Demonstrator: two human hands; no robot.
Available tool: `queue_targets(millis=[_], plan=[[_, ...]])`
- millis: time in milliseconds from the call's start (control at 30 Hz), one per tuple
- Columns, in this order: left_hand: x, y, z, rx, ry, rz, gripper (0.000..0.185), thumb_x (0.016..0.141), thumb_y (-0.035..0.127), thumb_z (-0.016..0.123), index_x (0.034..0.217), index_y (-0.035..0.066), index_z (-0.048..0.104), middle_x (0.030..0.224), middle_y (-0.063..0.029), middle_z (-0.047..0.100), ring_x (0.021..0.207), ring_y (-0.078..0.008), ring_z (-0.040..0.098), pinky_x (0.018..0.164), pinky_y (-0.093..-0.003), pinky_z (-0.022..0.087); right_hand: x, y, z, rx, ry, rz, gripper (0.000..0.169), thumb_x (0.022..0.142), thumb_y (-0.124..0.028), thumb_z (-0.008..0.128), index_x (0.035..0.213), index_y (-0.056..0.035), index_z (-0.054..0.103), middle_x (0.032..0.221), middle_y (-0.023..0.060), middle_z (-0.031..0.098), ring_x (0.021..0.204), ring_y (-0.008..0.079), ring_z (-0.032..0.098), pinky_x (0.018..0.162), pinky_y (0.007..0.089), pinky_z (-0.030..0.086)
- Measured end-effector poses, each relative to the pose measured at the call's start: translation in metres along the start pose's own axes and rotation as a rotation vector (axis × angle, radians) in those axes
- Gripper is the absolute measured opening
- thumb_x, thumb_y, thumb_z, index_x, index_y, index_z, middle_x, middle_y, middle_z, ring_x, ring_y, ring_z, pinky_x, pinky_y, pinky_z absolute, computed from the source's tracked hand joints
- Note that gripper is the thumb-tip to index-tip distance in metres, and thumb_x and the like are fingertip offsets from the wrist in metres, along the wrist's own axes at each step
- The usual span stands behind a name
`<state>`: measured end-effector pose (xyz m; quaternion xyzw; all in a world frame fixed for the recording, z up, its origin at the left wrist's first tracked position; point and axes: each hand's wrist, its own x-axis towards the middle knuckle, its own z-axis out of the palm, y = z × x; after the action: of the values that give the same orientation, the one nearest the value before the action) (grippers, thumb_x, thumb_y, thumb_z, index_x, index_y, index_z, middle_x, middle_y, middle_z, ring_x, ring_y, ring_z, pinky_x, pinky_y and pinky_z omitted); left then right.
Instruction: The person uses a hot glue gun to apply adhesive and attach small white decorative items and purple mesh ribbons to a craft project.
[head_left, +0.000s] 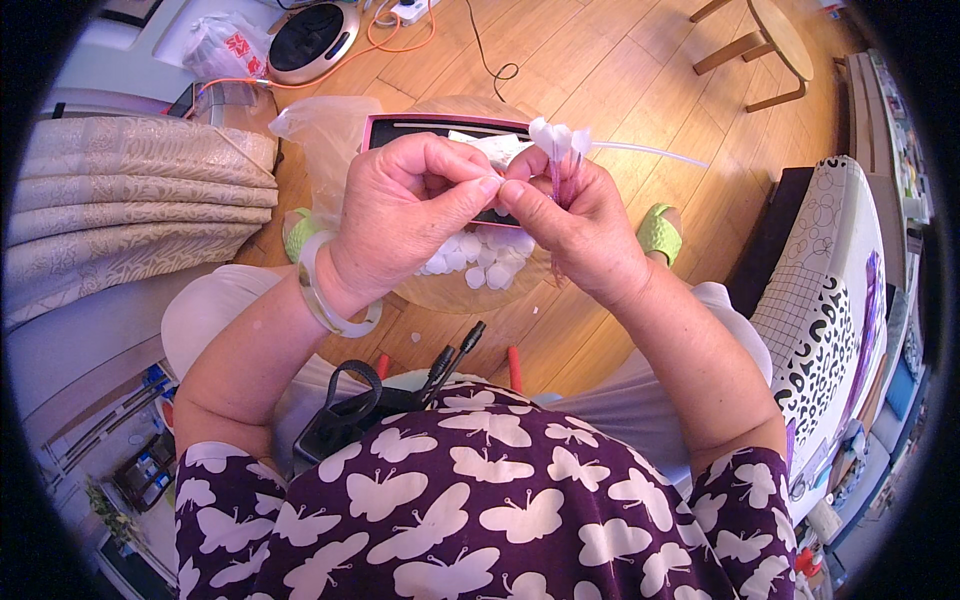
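Note:
My left hand (409, 214) and my right hand (589, 221) meet thumb to thumb in front of me. The left thumb and forefinger pinch something small and pale, mostly hidden by the fingertips. Between the fingers of my right hand stands a bunch of white petal-like pieces (559, 139) on thin purple strands (564, 180). Below the hands, a heap of flat white petal-like discs (487, 259) lies on a round wooden stool top (442, 298). A shallow black box with a pink rim (409, 118) sits behind them, partly covered by my hands.
A clear plastic bag (322, 139) hangs at the stool's left. A thin translucent tube (649, 149) sticks out to the right. Black cables with plugs (454, 364) and a strap rise near my lap. A wooden stool (780, 41), an orange cord (330, 69) and a round appliance (311, 41) stand farther off.

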<state>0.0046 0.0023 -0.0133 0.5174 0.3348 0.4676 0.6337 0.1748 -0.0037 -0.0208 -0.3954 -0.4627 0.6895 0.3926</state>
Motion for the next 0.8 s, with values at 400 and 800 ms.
queue_targets(millis=[400,800], plan=[[0.0027,-0.0016,-0.001,0.002,-0.039,0.032,0.004,0.078,-0.003,0.057,0.081,-0.001,0.058,0.087,-0.0083,0.059,0.079,-0.0117,0.057,0.071,-0.0228,0.049,-0.001,0.0017,0.0008,0.043,0.024,-0.062,0.01,0.083,-0.011,0.055,0.076,-0.0041,0.052,0.063,-0.006,0.047,0.054,0.0008,0.039,0.046,0.0174,0.03],[0.0009,-0.0028,-0.0016,0.015,-0.017,-0.03,0.002,0.079,-0.001,0.057,0.081,-0.001,0.057,0.087,-0.0074,0.059,0.075,-0.01,0.057,0.069,-0.0227,0.05,-0.0018,0.0009,0.0066,0.016,0.047,-0.048,0.011,0.084,-0.01,0.053,0.074,-0.0053,0.05,0.062,-0.0058,0.046,0.054,0.0019,0.039,0.047,0.018,0.031]])
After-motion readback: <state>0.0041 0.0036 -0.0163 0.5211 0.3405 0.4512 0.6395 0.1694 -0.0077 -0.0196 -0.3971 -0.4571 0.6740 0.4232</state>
